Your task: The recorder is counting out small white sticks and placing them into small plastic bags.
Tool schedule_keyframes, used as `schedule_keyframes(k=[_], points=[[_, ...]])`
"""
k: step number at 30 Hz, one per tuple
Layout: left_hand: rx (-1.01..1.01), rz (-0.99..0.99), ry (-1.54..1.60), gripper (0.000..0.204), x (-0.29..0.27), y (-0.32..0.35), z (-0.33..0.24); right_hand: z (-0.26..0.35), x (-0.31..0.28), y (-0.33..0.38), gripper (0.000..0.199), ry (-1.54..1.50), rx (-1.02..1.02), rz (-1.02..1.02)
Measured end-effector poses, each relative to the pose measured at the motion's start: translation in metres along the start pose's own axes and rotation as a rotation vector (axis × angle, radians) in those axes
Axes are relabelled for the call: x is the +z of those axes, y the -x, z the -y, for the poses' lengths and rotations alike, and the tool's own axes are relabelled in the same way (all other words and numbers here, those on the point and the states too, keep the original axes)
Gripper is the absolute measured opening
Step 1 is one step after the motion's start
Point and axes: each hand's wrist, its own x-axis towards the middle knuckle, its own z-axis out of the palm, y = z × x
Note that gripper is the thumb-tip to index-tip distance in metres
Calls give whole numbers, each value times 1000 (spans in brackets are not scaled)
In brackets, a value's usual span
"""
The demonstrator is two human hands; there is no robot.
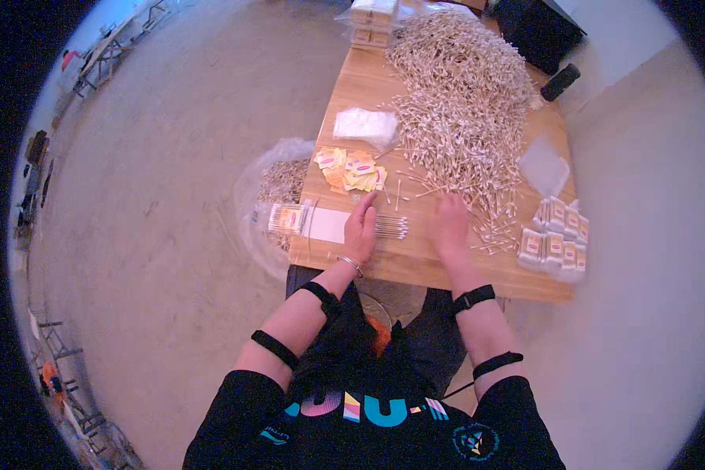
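Observation:
My left hand [359, 231] rests at the near edge of the wooden table, its visible fingers stretched away from me. It covers the join between a white card strip [327, 225] and a row of cotton swabs [392, 227], whose tips stick out on its right. Left of the strip lies a clear pack of swabs [287, 218] with an orange-and-white label. My right hand [450, 227] hovers or rests beside the loose swabs [489, 223], smeared by motion; its fingers are unclear. Orange and yellow label cards [352, 171] lie beyond my left hand.
A large heap of cotton swabs [462, 94] covers the table's far part. Filled packs [554, 239] sit at the right edge, near a translucent sheet [544, 167]. White plastic bags [366, 127] lie beyond the cards. A plastic sack of swabs [278, 184] stands left of the table.

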Motion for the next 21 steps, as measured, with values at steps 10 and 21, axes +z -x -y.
schedule_keyframes(k=[10, 21], points=[[3, -8, 39, 38, -2, -1, 8, 49, 27, -10, 17, -154, -5, 127], [-1, -13, 8, 38, -3, 1, -2, 0, 22, -5, 13, -8, 60, 120]])
